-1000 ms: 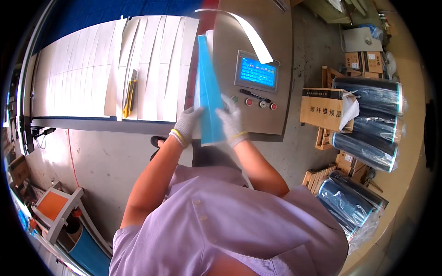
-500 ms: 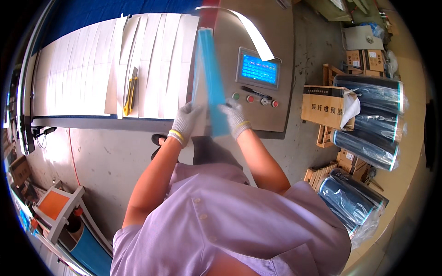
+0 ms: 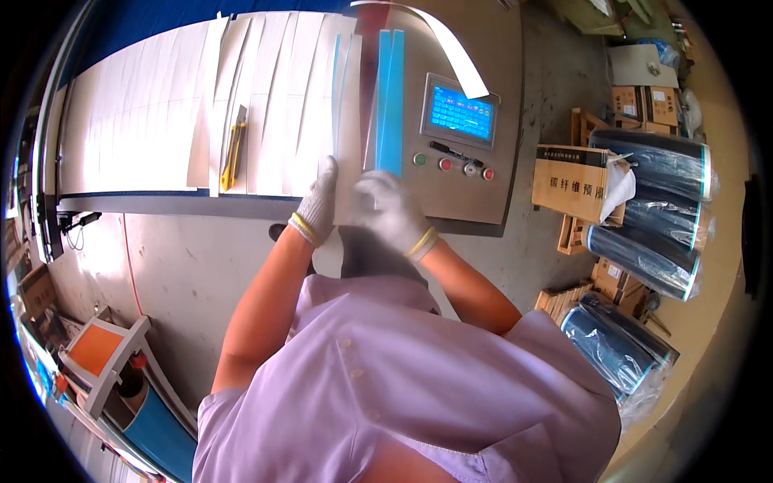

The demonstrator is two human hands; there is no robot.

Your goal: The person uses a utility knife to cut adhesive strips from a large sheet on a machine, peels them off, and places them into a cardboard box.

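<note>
My left hand (image 3: pixel 319 200), in a white knit glove, is closed on the lower part of some pale strips (image 3: pixel 348 121) with a thin blue edge. They stand out over the edge of the machine. Beside them on the right, two bright blue strips (image 3: pixel 390 105) run side by side, their lower ends meeting my right hand (image 3: pixel 394 213). That gloved hand is smeared by motion, its fingers seemingly curled, and its hold on the blue strips cannot be made out. Left of my hands, a yellow utility knife (image 3: pixel 233 153) lies on rows of white strips (image 3: pixel 274 88).
A metal control panel (image 3: pixel 475 193) with a lit screen (image 3: pixel 459 113), buttons and a black marker (image 3: pixel 455 153) is at the right. One curled white strip (image 3: pixel 451 48) lies over it. Cartons (image 3: pixel 572 181) and film-wrapped dark rolls (image 3: pixel 644 258) stand farther right.
The blue and pale strips have come apart: pale ones stay with my left hand, blue ones stand to the right. My right hand has shifted left and inward.
</note>
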